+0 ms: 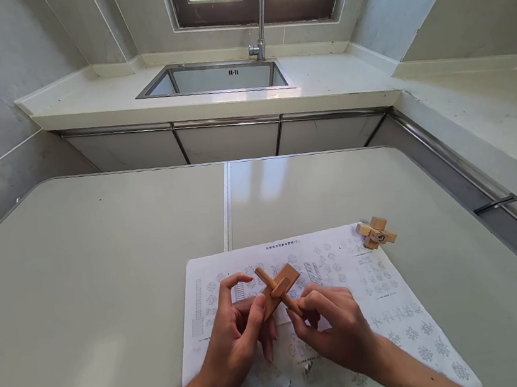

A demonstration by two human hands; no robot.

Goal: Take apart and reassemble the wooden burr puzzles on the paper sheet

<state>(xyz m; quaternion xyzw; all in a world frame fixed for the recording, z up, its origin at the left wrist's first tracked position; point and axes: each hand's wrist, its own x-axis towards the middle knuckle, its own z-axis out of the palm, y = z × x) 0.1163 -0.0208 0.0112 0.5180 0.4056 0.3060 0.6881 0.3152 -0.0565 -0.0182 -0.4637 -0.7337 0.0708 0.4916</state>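
Between my hands, over a printed sheet (211, 269), is a wooden interlocking puzzle (289, 276) made of a flat brown piece crossed by a rod-like piece. My left hand (239, 332) grips the flat piece near its lower left end, thumb on top and index finger raised away. With thumb and index finger, my right hand (335, 323) pinches the lower right end of the crossing piece. A second wooden puzzle (376, 233), lighter in colour and cross-shaped with a dark mark, sits at the sheet's upper right corner, apart from both hands.
The sheet, printed with diagrams, lies on a pale table (107, 270) with a centre seam. Beyond its far edge are a white counter (323, 74), a steel sink (221, 92) and a tap (261, 22) below a window. Another counter ledge (489, 106) runs along the right.
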